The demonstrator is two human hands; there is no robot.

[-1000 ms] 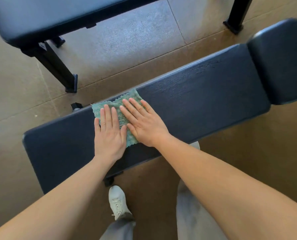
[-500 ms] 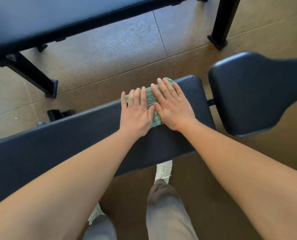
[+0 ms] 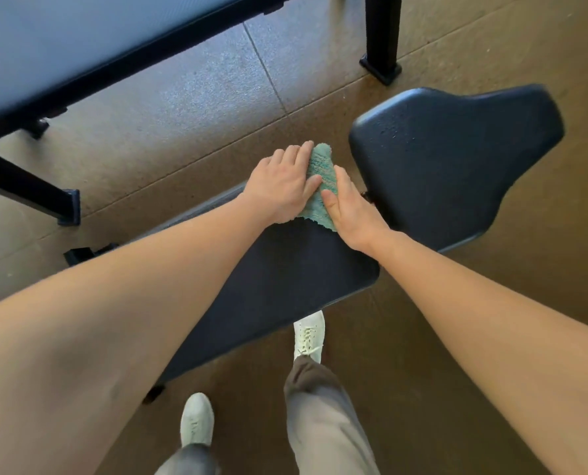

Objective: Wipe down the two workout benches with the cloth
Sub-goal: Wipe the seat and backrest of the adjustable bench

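Brown speckled rubber floor tiles (image 3: 423, 337) spread beneath a person in white lace-up sneakers (image 3: 196, 423) and grey-brown trousers (image 3: 320, 423), who stands against the near side of a long black padded workout bench (image 3: 285, 279) that runs diagonally across the view. Both bare forearms reach over its pad to the far right end, where a teal-green terry cloth (image 3: 321, 166) lies bunched between the two hands, its frayed near edge resting on the pad and its far end rising in a fold. The left hand (image 3: 282, 188) lies on the cloth's left side, fingers bent down over it and thumb pressed against it, gripping the fabric. The right hand (image 3: 352, 210) sits at the pad's end with its thumb laid along the cloth; its fingers are hidden behind the hand, so whether it grips cannot be told. Just beyond a narrow gap sits the bench's wide black seat pad (image 3: 450, 159), tapered toward the right. Farther off, at upper left, stands a second workout bench (image 3: 80, 39) with a blue-grey cushion on black steel legs (image 3: 381, 36).
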